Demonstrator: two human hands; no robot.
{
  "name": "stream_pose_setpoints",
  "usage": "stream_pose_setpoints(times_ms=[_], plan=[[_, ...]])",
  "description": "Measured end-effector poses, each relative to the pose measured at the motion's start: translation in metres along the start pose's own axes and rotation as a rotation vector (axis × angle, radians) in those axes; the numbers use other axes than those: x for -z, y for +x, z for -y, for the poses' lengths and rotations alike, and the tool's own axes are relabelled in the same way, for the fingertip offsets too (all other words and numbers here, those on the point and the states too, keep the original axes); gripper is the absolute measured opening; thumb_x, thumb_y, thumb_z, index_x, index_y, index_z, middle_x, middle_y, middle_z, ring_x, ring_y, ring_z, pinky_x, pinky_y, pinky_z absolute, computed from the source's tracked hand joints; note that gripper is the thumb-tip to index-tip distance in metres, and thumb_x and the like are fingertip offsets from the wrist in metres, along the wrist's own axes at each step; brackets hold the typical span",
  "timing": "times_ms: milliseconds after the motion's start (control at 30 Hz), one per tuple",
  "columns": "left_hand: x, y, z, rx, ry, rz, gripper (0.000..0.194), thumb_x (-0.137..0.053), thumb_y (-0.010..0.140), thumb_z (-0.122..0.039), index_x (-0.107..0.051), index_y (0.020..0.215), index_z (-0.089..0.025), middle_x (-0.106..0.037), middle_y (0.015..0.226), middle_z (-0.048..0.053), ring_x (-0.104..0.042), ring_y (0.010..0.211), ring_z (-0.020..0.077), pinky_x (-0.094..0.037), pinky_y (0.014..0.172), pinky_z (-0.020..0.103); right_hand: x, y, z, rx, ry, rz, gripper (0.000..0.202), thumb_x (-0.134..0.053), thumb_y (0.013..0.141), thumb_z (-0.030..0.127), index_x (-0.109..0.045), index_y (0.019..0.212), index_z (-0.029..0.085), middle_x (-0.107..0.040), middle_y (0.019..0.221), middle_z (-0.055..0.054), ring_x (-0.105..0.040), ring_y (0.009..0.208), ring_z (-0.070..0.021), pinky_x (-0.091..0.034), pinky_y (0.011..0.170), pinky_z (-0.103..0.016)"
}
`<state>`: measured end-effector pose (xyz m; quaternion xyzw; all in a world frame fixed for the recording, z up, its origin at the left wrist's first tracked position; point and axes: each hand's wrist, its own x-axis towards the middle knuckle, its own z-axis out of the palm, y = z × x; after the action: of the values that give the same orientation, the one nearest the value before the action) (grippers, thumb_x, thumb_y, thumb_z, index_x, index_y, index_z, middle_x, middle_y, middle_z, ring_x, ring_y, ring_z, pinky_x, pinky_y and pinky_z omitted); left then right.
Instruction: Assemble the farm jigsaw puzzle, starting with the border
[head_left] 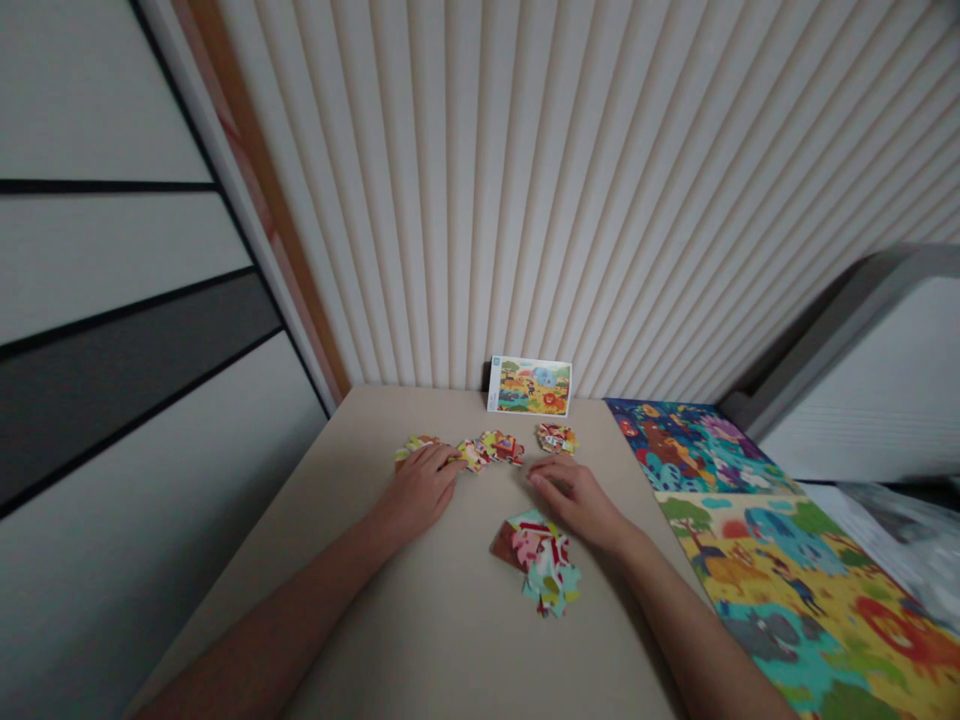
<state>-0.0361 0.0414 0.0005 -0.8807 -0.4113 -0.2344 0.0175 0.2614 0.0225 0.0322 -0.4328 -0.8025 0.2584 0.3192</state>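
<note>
My left hand (422, 487) lies over the left end of a group of puzzle pieces (471, 455), its fingers bent and touching them; what is under the fingertips is hidden. To the right, my right hand (571, 490) rests low over the table with curled fingers, and whether it holds a piece cannot be made out. Just beyond it lies a small cluster of pieces (556, 438). Nearer to me, between my forearms, sits a loose heap of mixed pieces (541, 560).
A picture card (529, 386) leans upright at the back of the beige table (420, 620). A dark blue puzzle (697, 447) and a yellow animal puzzle (817, 600) lie along the right side. Clear plastic (911, 550) is at far right. A pleated screen (480, 200) stands behind.
</note>
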Motion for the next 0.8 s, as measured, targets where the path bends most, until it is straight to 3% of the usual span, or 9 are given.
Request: stream_pose_setpoints(times_ms=[100,200,300,433,600,800], plan=[[0.001,0.001,-0.001,0.001,-0.002,-0.007,0.035,-0.048,0.093,-0.012,-0.065,0.121,-0.023,-0.063,0.121,0.011,-0.055,0.116,0.0262,-0.042,0.106,0.048,-0.017,0.009,-0.012,0.044,-0.211,-0.042,0.038,-0.051,0.1,0.04,-0.064,0.133,0.026,-0.063,0.133,-0.011,-0.055,0.123,-0.0267,-0.04,0.108,-0.045],[0.007,0.003,-0.007,0.004,0.021,-0.016,0.032,-0.047,0.094,-0.013,-0.066,0.118,-0.021,-0.063,0.121,0.012,-0.055,0.115,0.0269,-0.04,0.107,0.049,-0.028,0.013,-0.02,0.065,-0.354,-0.009,0.042,-0.053,0.099,0.038,-0.058,0.14,0.029,-0.054,0.144,-0.012,-0.049,0.132,-0.0292,-0.036,0.111,-0.049],[0.017,0.004,-0.021,-0.045,-0.001,-0.023,0.029,-0.047,0.095,-0.016,-0.066,0.116,-0.021,-0.064,0.119,0.011,-0.054,0.116,0.0272,-0.036,0.109,0.049,-0.027,0.01,-0.024,0.077,-0.364,-0.024,0.034,-0.053,0.099,0.036,-0.067,0.129,0.029,-0.06,0.136,-0.011,-0.053,0.127,-0.0278,-0.039,0.109,-0.048],[0.026,0.0,-0.049,-0.143,-0.113,0.075,0.021,-0.048,0.097,-0.024,-0.067,0.103,-0.021,-0.068,0.101,0.008,-0.059,0.103,0.0251,-0.037,0.103,0.046,-0.022,0.007,-0.027,0.066,-0.308,-0.096,0.023,-0.055,0.099,0.034,-0.074,0.109,0.025,-0.063,0.13,-0.01,-0.055,0.123,-0.0261,-0.039,0.108,-0.045],[0.024,-0.007,-0.077,-0.192,-0.223,0.158,0.023,-0.057,0.095,-0.039,-0.065,0.107,-0.021,-0.069,0.102,0.008,-0.059,0.101,0.025,-0.039,0.096,0.042,-0.024,0.008,-0.029,0.076,-0.312,-0.093,0.036,-0.059,0.096,0.031,-0.06,0.131,0.022,-0.063,0.131,-0.012,-0.054,0.124,-0.0267,-0.037,0.11,-0.048],[0.02,-0.008,-0.078,-0.199,-0.248,0.203,0.031,-0.057,0.096,-0.039,-0.06,0.122,-0.024,-0.067,0.116,0.006,-0.057,0.109,0.0246,-0.036,0.1,0.041,-0.022,0.008,-0.026,0.081,-0.344,-0.096,0.041,-0.065,0.093,0.035,-0.059,0.132,0.025,-0.065,0.121,-0.01,-0.058,0.114,-0.0265,-0.045,0.102,-0.044]])
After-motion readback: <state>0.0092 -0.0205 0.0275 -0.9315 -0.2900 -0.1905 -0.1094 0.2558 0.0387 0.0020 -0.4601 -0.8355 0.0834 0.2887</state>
